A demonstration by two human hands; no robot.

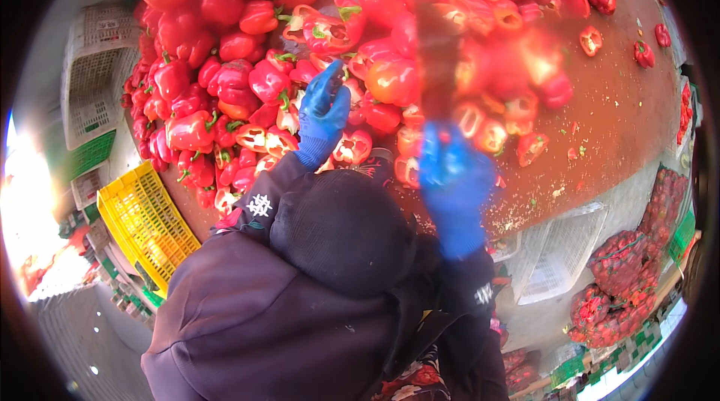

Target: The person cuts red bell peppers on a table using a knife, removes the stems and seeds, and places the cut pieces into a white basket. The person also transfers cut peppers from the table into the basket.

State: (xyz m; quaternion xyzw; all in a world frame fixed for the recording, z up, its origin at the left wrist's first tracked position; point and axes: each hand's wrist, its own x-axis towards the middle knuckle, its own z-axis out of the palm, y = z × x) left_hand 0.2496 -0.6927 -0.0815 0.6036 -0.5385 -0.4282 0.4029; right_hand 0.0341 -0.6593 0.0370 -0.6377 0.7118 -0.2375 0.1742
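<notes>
My left hand (pixel 323 114), in a blue glove, is over the heap of red bell peppers with thumb and fingers apart; nothing shows between them. Whole peppers (pixel 191 130) with green stems lie to its left. My right hand (pixel 455 187), also blue-gloved and blurred, grips a broad-bladed knife (pixel 439 58) whose dark blade points away from me. Beyond the blade is a blurred patch of red pepper (pixel 520 61), too smeared to tell its parts. Halved peppers (pixel 353 147) with pale insides lie between my hands, and more cut ones (pixel 332 33) lie farther up.
The reddish-brown tabletop (pixel 607 137) bears seeds and scraps on the right. A yellow plastic crate (pixel 149 221) stands at the left edge, near white crates (pixel 93 75). A white crate (pixel 557 255) and red mesh sacks (pixel 619 266) sit beyond the table at right.
</notes>
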